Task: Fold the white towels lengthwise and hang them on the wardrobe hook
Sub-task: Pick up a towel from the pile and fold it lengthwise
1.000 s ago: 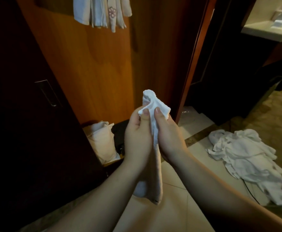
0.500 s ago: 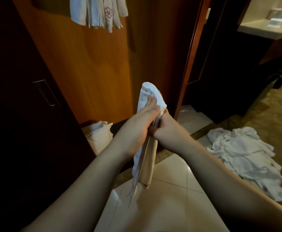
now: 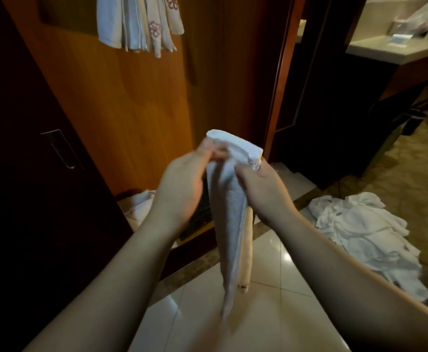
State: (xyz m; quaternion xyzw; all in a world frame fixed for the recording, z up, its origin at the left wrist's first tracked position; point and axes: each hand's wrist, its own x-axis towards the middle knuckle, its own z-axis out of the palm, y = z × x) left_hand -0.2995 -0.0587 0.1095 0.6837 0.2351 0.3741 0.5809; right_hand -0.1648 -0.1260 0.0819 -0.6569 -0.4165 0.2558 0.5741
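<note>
A white towel [image 3: 229, 224], folded into a long narrow strip, hangs down in front of me. My left hand [image 3: 182, 189] pinches its folded top edge from the left. My right hand [image 3: 261, 189] grips the same top from the right. The strip's lower end dangles over the tiled floor. Several folded white towels [image 3: 136, 24], some with pink flower embroidery, hang high on the orange wardrobe panel [image 3: 121, 110]. The hook itself is hidden behind them.
A heap of white towels [image 3: 365, 237] lies on the floor at the right. A white bag [image 3: 139, 209] sits low inside the wardrobe. A dark door with a metal handle [image 3: 60, 148] stands at the left. A counter [image 3: 390, 49] is at the upper right.
My hands have drawn apart at the towel's top, the left one shifting left, and the folded top edge now lies flat between them. The view has tilted slightly.
</note>
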